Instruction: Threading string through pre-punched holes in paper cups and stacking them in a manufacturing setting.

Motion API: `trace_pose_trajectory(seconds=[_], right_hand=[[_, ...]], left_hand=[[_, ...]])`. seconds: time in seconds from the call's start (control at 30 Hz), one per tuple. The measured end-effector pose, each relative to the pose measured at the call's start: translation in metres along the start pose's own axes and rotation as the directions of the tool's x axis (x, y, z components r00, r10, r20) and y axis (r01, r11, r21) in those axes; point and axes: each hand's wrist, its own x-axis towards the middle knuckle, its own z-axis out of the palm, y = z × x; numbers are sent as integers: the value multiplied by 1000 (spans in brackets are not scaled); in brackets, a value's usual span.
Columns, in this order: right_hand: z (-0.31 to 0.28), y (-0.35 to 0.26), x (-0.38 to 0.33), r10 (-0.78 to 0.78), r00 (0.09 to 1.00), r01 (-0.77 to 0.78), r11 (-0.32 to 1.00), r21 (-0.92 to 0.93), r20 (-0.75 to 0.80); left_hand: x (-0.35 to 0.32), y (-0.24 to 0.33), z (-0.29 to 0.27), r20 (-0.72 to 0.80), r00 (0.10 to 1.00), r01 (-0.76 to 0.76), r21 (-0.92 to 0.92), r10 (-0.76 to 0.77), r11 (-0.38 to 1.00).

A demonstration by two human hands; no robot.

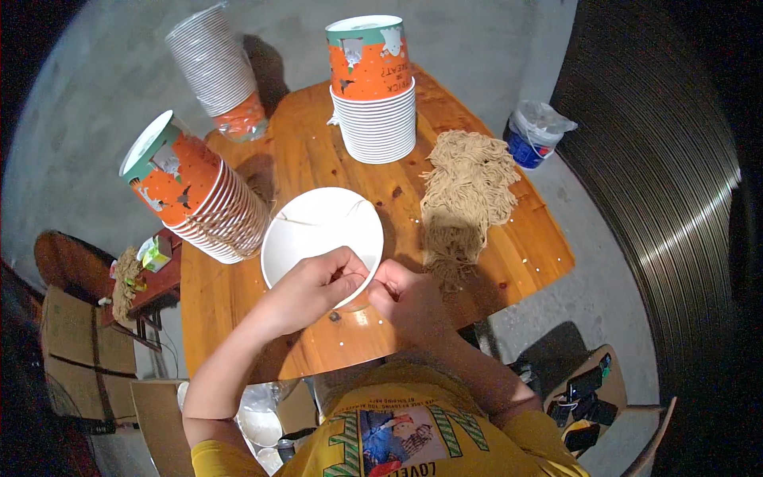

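- The left hand [314,288] is being held pinched at the near rim of a white paper cup [322,234], fingers curled closed over the edge; something thin appears to be gripped, though what exactly cannot be told.
- The right hand [405,296] is being held just beside the left, nearly touching it, fingers bunched shut at the same near rim; whether a strand is being pinched cannot be told.
- The cup is being presented mouth-up directly ahead of both hands, its opening facing the camera; the left hand is lying nearer to its rim.
- A thin string is being seen crossing the cup's interior.
- A heap of tan strings [465,195] is lying on the wooden tabletop [517,246], ahead and to the right.
- Three stacks of orange-printed cups are being kept beyond: one tilted left [199,191], one upright centre [373,91], one farther left [216,71].
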Motion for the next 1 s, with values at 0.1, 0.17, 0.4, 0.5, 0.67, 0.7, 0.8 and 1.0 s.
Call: trace_pose_trajectory(seconds=[0.1,0.17,0.4,0.5,0.67,0.7,0.8,1.0], right_hand=[[-3,-1,0,2,1000,-2,1000,3,13],[-5,-1,0,-3,1000,2,1000,13,25],[-20,-1,-1,-30,998,34,997,-67,60],[-39,-12,5,-9,997,22,985,-172,76],[-30,1,17,-372,928,367,916,-163,-3],[-27,-7,17,-338,941,336,932,-132,7],[-23,-8,21,-308,951,308,948,-87,5],[-21,0,22,-239,971,238,971,-23,-14]], left_hand=[[3,1,2,6,1000,3,31,-3,1000],[5,-1,3,6,1000,-10,25,10,1000],[9,-9,2,-112,994,-14,-74,5,997],[12,-9,1,-152,988,-2,-138,-19,990],[19,-2,9,-152,986,-107,-268,67,957],[19,-1,9,-153,986,-110,-268,70,957],[19,2,9,-103,994,-66,-370,29,927],[16,3,8,9,999,50,-491,-52,870]])
